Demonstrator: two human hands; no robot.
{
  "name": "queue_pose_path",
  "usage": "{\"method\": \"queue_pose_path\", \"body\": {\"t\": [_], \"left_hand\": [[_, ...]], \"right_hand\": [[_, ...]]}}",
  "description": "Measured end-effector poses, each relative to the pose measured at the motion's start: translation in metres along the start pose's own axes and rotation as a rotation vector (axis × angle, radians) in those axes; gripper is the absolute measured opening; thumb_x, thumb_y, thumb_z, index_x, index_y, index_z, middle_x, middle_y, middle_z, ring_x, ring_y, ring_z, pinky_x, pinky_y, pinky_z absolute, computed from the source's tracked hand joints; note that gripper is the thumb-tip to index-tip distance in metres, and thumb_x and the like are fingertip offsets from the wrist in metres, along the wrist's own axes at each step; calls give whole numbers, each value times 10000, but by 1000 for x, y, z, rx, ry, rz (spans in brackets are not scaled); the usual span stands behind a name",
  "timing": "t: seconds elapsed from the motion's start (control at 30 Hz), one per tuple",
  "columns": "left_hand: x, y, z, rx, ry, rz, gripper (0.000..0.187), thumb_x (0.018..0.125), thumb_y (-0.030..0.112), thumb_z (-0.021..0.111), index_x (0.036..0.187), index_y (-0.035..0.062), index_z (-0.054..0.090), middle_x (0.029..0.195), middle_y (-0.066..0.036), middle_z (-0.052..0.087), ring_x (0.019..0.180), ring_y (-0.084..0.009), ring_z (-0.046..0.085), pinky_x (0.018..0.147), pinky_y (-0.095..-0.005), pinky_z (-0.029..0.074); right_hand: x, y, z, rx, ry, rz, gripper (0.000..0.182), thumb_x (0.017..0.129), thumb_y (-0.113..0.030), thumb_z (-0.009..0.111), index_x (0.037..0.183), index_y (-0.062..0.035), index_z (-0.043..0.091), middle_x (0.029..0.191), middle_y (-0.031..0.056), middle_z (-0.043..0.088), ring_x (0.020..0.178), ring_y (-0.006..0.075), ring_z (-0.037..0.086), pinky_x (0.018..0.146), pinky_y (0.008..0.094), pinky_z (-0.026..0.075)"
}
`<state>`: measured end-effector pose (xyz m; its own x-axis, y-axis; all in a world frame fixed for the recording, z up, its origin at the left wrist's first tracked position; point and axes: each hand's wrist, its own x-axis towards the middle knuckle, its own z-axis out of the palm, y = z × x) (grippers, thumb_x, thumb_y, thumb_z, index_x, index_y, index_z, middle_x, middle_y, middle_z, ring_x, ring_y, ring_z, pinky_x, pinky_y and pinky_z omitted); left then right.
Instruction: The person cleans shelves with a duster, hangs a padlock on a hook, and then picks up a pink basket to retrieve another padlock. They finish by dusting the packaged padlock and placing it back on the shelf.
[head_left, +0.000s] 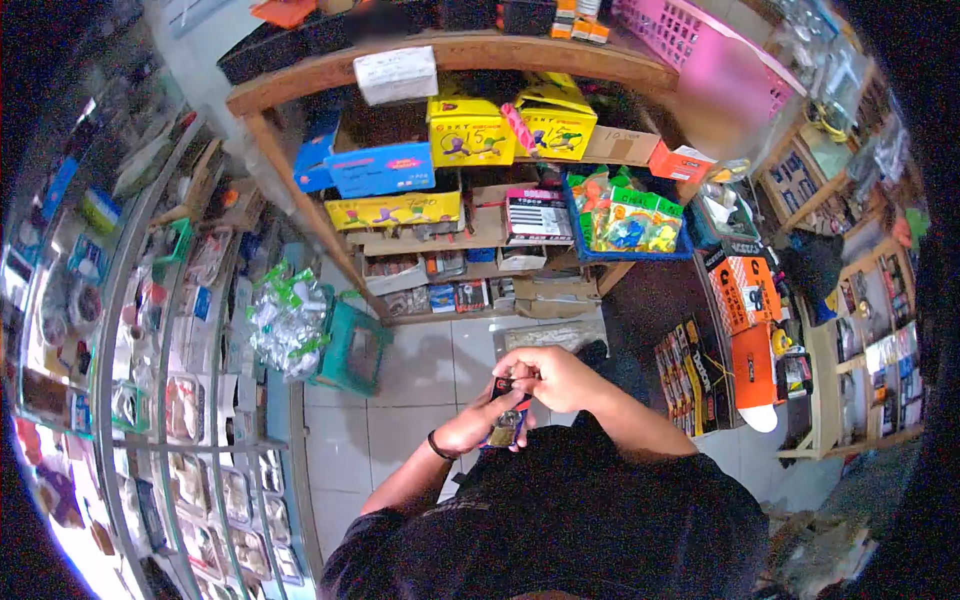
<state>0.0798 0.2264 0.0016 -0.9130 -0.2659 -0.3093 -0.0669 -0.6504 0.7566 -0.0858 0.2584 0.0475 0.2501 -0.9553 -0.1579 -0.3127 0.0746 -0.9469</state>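
Near the middle of the head view, my left hand (474, 424), with a dark band at the wrist, is wrapped round a small dark package (507, 428). The package has red and blue parts and what looks like a brass-coloured padlock on its front. My right hand (543, 376) comes in from the right, its fingers closed at the top edge of the same package. Both hands are close together in front of my dark shirt, above the tiled floor. My fingers partly cover the package's upper end.
Ahead stands a wooden shelf (450, 50) with yellow boxes (470, 132) and a blue box (382, 170). A green bin (352, 348) with clear plastic bags is on the left, beside glass shelving. Orange boxes (752, 365) stand on the right.
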Motion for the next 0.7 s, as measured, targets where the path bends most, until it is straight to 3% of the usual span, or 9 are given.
{"method": "queue_pose_path", "body": {"t": [0.13,0.17,0.2,0.3,0.4,0.47,0.53,0.6,0.7], "left_hand": [[26,16,-8,115,-179,13,355,896,340,379,1136,85,319,855,-97,550,640,-183,579,570,-289,485],[32,24,-4,185,-151,5,428,875,363,433,1145,60,298,788,-66,530,548,-106,536,484,-231,443],[40,29,-2,200,-171,2,428,875,363,433,1145,60,298,788,-66,530,548,-106,536,484,-231,443],[59,35,-3,556,-234,187,446,881,343,429,1174,44,273,783,-49,521,536,-90,521,466,-214,407],[66,39,1,548,-265,123,430,881,312,438,1174,47,271,789,-53,524,534,-90,523,467,-219,412],[67,39,0,684,-254,209,424,875,304,451,1160,42,277,785,-50,523,534,-94,525,467,-220,415],[66,31,-6,562,-343,42,406,882,290,446,1156,31,297,832,-49,518,590,-101,533,569,-236,435],[60,22,-16,629,-257,62,407,881,289,447,1155,28,299,817,-67,541,571,-113,544,541,-237,441],[31,19,-32,461,-62,-60,407,877,299,452,1140,11,336,764,-82,564,589,-135,558,538,-260,453]], "right_hand": [[-13,2,-10,-129,145,-25,318,696,135,469,968,-14,543,660,48,552,634,85,511,610,240,435],[-16,1,-13,-82,185,24,331,688,140,426,953,-16,546,667,58,558,628,113,529,607,257,442],[-19,0,-15,-33,224,70,349,679,145,384,939,-19,549,673,67,564,623,141,547,604,274,449],[-28,-2,-22,-77,309,70,345,681,143,435,964,-19,548,663,52,548,623,111,512,614,252,433],[-34,0,-22,-83,402,77,297,683,121,419,914,-14,548,657,65,567,613,127,547,576,263,443],[-36,10,-15,-119,474,126,291,679,111,434,913,-18,550,666,61,573,631,124,555,588,267,448],[-34,36,-6,-153,465,108,299,673,106,449,922,-23,553,680,64,579,650,115,554,601,259,449],[-29,52,-3,-58,439,40,287,682,97,464,931,-17,552,688,55,587,653,110,549,606,254,448],[-4,51,-14,182,187,157,227,769,-51,544,996,-35,546,831,45,594,725,107,556,600,256,461]]}}
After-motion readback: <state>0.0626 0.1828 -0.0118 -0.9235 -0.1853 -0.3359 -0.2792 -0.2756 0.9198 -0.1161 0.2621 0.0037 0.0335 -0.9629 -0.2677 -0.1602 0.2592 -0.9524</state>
